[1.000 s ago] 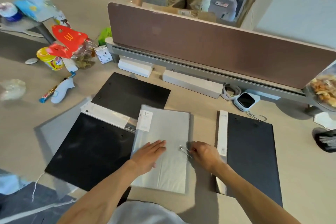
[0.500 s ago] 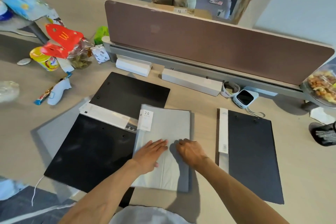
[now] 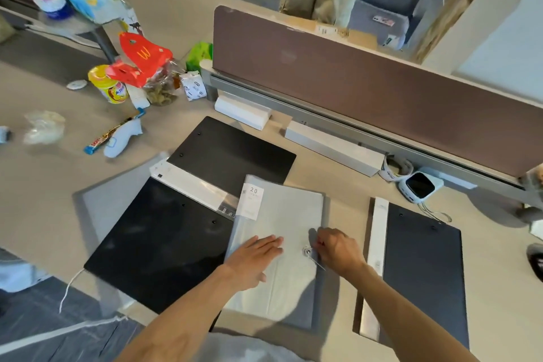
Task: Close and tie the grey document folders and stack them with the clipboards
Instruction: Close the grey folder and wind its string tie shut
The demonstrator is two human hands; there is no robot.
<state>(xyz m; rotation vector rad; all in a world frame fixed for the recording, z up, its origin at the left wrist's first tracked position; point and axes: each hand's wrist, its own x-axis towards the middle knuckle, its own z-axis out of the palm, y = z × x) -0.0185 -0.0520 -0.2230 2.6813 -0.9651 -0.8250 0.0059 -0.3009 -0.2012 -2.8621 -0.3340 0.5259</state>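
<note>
A closed grey document folder [image 3: 286, 214] with a white "20" label lies in front of me on the desk. My left hand [image 3: 254, 258] rests flat on its cover, fingers together. My right hand [image 3: 338, 250] pinches the thin tie string beside the round metal button [image 3: 307, 251] near the folder's right edge. A black clipboard [image 3: 160, 244] lies to the left, partly over another grey folder [image 3: 105, 206]. A second black clipboard [image 3: 232, 153] lies behind it. A third black clipboard [image 3: 423, 270] lies to the right.
A brown desk divider [image 3: 367, 88] runs across the back with white boxes [image 3: 332, 147] at its foot. Snack packets, a yellow cup [image 3: 110, 88] and a red carton [image 3: 144, 53] crowd the far left. A small white device [image 3: 420, 185] sits back right. A person stands beyond the divider.
My right hand moved from on top of the folder's middle out to its right edge, uncovering the button, and now holds the string there. My left hand stays pressed on the cover.
</note>
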